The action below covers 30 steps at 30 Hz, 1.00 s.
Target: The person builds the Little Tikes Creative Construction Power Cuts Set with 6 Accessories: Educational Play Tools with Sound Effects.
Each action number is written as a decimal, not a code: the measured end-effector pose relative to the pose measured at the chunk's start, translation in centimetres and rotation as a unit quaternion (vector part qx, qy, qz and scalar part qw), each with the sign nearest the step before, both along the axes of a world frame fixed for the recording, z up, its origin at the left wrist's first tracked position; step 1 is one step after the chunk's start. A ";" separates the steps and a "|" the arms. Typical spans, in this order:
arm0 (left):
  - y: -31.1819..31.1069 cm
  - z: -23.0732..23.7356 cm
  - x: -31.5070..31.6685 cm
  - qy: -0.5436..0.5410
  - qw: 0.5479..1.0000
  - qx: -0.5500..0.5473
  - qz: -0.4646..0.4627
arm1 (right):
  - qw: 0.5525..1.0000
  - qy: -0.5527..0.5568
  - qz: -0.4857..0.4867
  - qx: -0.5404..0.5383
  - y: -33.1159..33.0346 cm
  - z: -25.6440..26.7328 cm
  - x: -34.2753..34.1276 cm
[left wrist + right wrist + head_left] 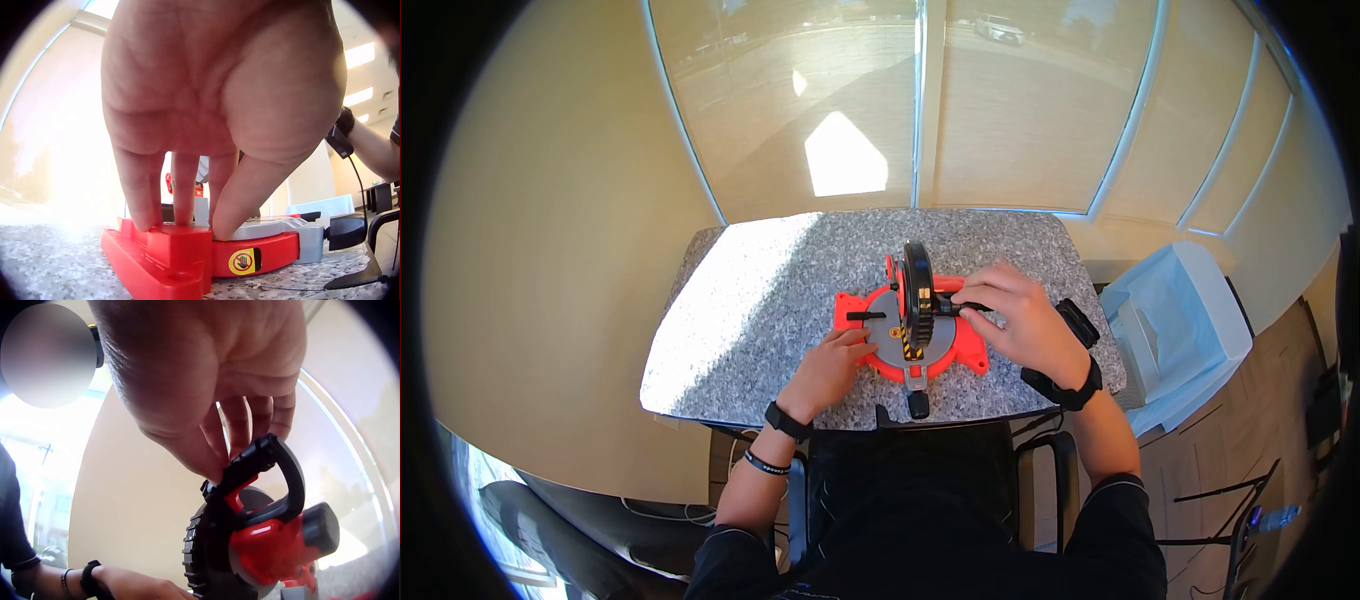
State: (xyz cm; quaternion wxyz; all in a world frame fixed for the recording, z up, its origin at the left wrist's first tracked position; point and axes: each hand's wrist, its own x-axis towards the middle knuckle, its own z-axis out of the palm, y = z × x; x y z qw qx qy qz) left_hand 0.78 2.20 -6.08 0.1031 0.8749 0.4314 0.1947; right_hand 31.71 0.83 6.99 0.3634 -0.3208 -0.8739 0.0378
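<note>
A red and black toy miter saw (883, 372) with a round grey base stands on the granite-patterned table. The left hand (828, 372) rests its fingertips on the left side of the red base; in the left wrist view the fingers (183, 200) touch the red block at the base's corner. At the saw's black handle (250, 460), the right hand (212, 381) pinches the top between thumb and fingers, above the black blade guard (203, 550). In the head view the right hand (1025, 325) is right of the upright guard (918, 290).
Sunlight falls on the table's left part (720, 330). A bin with a pale blue liner (1190, 330) stands right of the table. Shaded windows (1030, 120) lie behind it. A black chair arm (1065, 480) is near the front edge.
</note>
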 end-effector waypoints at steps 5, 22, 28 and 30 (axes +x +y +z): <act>-0.1 0.1 0.0 -0.007 1.000 0.001 -0.004 | 1.000 -0.010 0.001 -0.018 -1.0 -0.9 0.0; -0.4 0.2 0.0 -0.005 1.000 0.018 -0.008 | 0.997 -0.032 0.000 -0.065 -3.1 -4.2 -0.1; -0.3 0.1 0.0 -0.010 1.000 0.015 -0.008 | 0.998 -0.024 -0.007 -0.057 -3.3 -4.7 -0.4; -0.3 0.1 0.0 -0.010 1.000 0.017 -0.008 | 0.999 -0.023 -0.006 -0.048 -3.4 -4.9 -0.4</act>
